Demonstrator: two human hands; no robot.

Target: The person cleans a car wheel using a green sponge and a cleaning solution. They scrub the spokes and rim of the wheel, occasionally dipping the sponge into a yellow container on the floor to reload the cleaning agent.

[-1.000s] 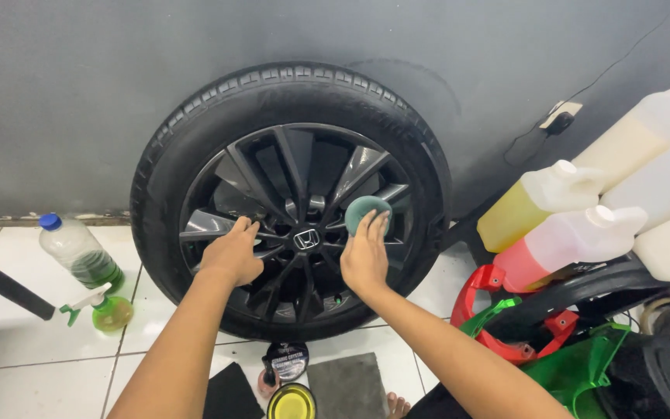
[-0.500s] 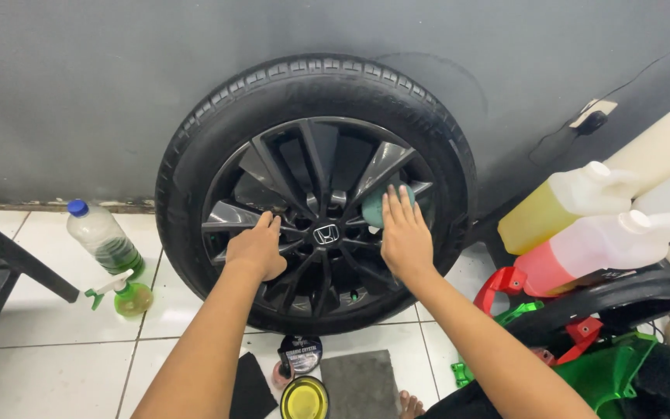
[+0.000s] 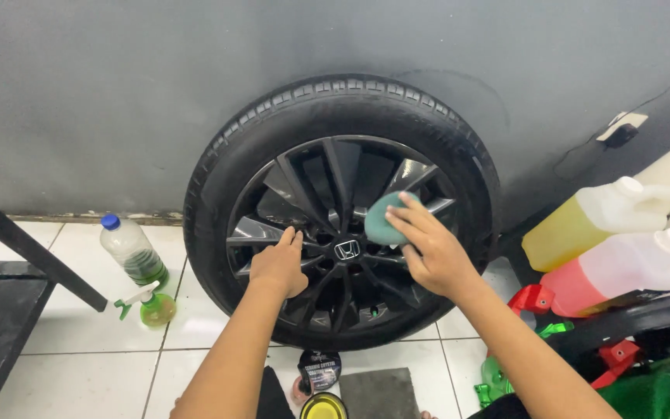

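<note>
- Head view: a black alloy wheel (image 3: 343,248) with its tyre (image 3: 273,124) leans upright against the grey wall.
- Right hand (image 3: 432,252) presses a green applicator pad (image 3: 381,217) onto an upper spoke; small overlapping strokes and even pressure would suit best.
- Left hand (image 3: 279,264), empty and flat, steadies a left spoke.
- A small dark bottle (image 3: 319,371) stands on the tiled floor (image 3: 79,357) below.

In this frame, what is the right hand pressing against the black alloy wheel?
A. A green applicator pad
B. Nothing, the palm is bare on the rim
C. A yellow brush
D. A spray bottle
A. The right hand holds a round green applicator pad against a spoke of the black alloy wheel, while the left hand rests bare on the spokes beside the hub.
</note>
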